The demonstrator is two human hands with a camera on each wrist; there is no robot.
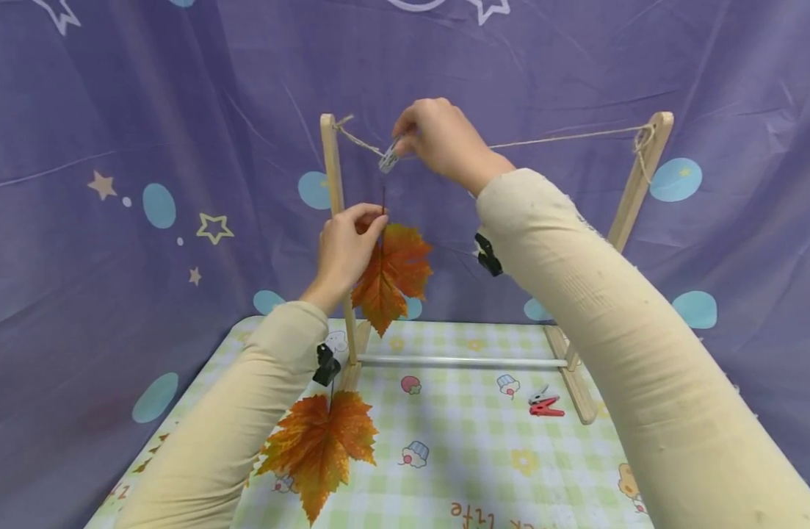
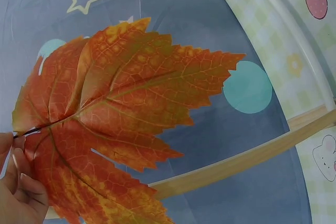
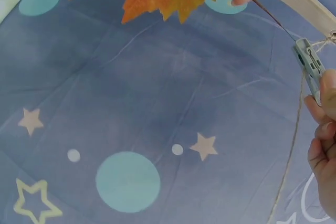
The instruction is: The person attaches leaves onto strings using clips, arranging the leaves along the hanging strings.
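Note:
My left hand [image 1: 349,246] pinches the thin dark stem of an orange-red maple leaf [image 1: 394,272], which hangs tip down beside the left post. Above it, my right hand [image 1: 440,139] pinches a grey-blue clothespin [image 1: 388,157] on the twine [image 1: 570,137]. In the right wrist view the leaf's stem [image 3: 265,10] runs from the left fingers up to the clothespin's [image 3: 308,61] tip, right at the twine. The left wrist view shows the leaf [image 2: 121,98] spread wide, with the left fingertips [image 2: 26,187] at its stem.
Twine is tied between two wooden posts [image 1: 626,195], joined below by a white rod [image 1: 457,361]. Another maple leaf [image 1: 322,444] lies at the table's front left. A red clothespin [image 1: 545,408] and a grey one lie by the right foot on the checked tablecloth [image 1: 471,477].

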